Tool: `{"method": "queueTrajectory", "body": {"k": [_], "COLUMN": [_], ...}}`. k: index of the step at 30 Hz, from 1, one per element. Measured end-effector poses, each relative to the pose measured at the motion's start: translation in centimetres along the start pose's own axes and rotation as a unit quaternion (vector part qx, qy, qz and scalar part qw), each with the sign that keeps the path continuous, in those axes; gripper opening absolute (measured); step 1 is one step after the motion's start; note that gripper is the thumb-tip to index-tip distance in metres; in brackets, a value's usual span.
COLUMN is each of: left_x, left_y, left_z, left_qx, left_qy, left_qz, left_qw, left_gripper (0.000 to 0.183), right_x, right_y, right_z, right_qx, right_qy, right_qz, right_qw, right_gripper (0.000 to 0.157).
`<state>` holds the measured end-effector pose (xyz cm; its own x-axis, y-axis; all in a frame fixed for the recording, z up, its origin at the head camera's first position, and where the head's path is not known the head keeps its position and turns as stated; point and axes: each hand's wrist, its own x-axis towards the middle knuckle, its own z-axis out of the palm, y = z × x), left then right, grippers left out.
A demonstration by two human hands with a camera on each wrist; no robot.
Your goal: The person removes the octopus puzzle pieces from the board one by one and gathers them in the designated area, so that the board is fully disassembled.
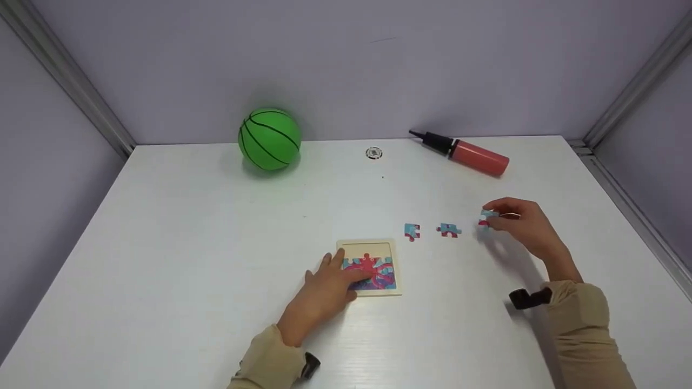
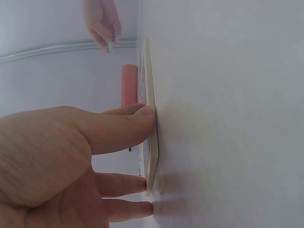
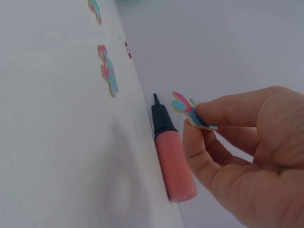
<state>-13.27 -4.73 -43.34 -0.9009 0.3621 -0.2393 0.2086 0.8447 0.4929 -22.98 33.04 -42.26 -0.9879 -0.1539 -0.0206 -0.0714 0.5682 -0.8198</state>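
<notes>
Left hand: your left hand [image 1: 330, 286] lies flat with straight fingers on the left part of the square pale wooden puzzle tray [image 1: 393, 270], pressing it to the white table [image 1: 189, 227]; it holds nothing.
Tray contents: the red octopus picture [image 1: 378, 273] fills the lower part; the top strip is bare wood.
Loose pieces: two small blue-and-pink jigsaw pieces [image 1: 412, 231] [image 1: 448, 230] lie flat in a row at about 2 o'clock from the tray, between your two hands.
Right hand: your right hand [image 1: 521, 221] pinches a third blue-and-pink jigsaw piece [image 3: 192, 111] between thumb and fingers, raised off the table.
Key relation: the tray lies toward 8 o'clock from the held piece; your right hand is the farther one.
Background: green ball [image 1: 269, 139] at 11 o'clock, red hand pump [image 1: 476, 156] at 1 o'clock.
</notes>
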Motion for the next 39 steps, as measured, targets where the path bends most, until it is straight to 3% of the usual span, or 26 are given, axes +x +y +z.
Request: {"method": "queueTrajectory", "body": {"k": [7, 19, 32, 39], "left_x": [0.0, 0.1, 0.2, 0.2], "left_y": [-0.1, -0.1, -0.1, -0.1], "left_z": [0.0, 0.0, 0.0, 0.0], "left_qx": [-0.002, 0.001, -0.004, 0.004], "left_qy": [-0.002, -0.002, -0.003, -0.003], "left_qz": [0.001, -0.003, -0.005, 0.0], "left_qw": [1.0, 1.0, 1.0, 1.0], "left_gripper": [0.046, 0.043, 0.044, 0.045], "right_x": [0.2, 0.4, 0.4, 0.5], "right_y": [1.2, 2.1, 1.6, 1.6], "right_z": [0.0, 0.5, 0.7, 0.5], "right_qx": [-0.011, -0.027, -0.103, -0.133], "right_qy": [-0.011, -0.057, -0.027, -0.035], "right_qz": [0.028, 0.032, 0.053, 0.063], "right_qw": [0.999, 0.997, 0.993, 0.988], "right_gripper": [0.032, 0.029, 0.03, 0.03]}}
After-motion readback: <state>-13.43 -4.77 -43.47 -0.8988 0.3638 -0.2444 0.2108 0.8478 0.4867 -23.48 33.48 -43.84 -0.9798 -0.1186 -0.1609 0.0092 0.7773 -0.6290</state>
